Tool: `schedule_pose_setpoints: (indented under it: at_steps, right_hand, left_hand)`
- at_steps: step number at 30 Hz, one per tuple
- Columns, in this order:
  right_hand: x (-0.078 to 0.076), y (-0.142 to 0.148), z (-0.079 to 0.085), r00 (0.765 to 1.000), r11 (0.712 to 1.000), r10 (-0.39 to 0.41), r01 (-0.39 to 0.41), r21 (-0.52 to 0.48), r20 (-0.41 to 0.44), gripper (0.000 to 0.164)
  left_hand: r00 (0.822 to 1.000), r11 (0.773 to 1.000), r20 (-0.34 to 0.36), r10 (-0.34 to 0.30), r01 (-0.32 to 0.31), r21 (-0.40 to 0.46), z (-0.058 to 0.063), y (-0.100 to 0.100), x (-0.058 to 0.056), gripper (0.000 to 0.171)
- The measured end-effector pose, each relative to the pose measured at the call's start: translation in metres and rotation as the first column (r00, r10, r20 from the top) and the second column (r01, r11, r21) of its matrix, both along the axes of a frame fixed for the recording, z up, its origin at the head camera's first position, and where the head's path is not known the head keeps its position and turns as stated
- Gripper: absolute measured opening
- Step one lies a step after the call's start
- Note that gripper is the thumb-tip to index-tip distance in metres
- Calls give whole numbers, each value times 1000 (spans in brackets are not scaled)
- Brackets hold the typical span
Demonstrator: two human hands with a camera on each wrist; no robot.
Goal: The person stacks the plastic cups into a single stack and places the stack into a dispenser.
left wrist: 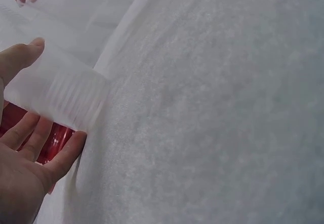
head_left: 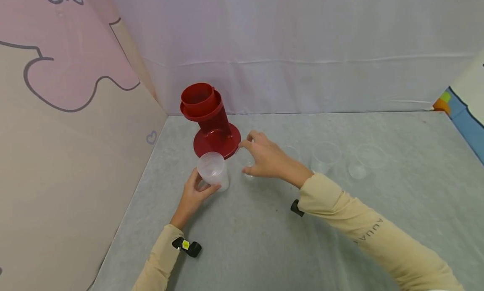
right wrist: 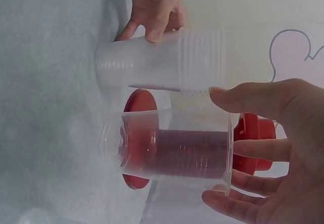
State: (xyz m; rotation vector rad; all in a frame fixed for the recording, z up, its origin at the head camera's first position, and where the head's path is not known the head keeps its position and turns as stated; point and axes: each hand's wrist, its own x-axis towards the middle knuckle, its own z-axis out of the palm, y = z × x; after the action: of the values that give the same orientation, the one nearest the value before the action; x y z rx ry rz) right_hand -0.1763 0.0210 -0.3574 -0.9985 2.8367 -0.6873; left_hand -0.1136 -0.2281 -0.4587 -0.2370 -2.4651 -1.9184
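Observation:
My left hand [head_left: 193, 194] grips a stack of clear plastic cups [head_left: 212, 167] near its base, thumb on one side and fingers round the other. The stack stands upright on the table, its nested rims showing in the right wrist view. Beside it, my right hand [head_left: 266, 158] is spread around the rim of a single clear plastic cup [right wrist: 172, 148]. The right fingertips are right at that rim; the thumb [right wrist: 243, 97] sits a little apart from it, close to the stack's rims. Behind the stack stands a red plastic stand [head_left: 217, 141] with a wide round base and cup-shaped top.
Several more clear cups stand in a row to the right, including a middle cup [head_left: 327, 153] and a far right cup [head_left: 372, 156]. A grey cloth covers the table [head_left: 257, 240]. A white curtain [head_left: 295, 51] hangs behind it, and a printed panel [head_left: 75, 177] borders the left.

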Motion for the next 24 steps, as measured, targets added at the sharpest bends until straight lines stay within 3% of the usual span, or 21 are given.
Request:
schedule_pose_setpoints:
  at_steps: [24]
  right_hand:
    - [11, 0, 43, 999, 995, 41, -42, -90, -7, 59]
  left_hand:
    - [1000, 1000, 4, -4, 4, -1, 1, 0, -1, 73]
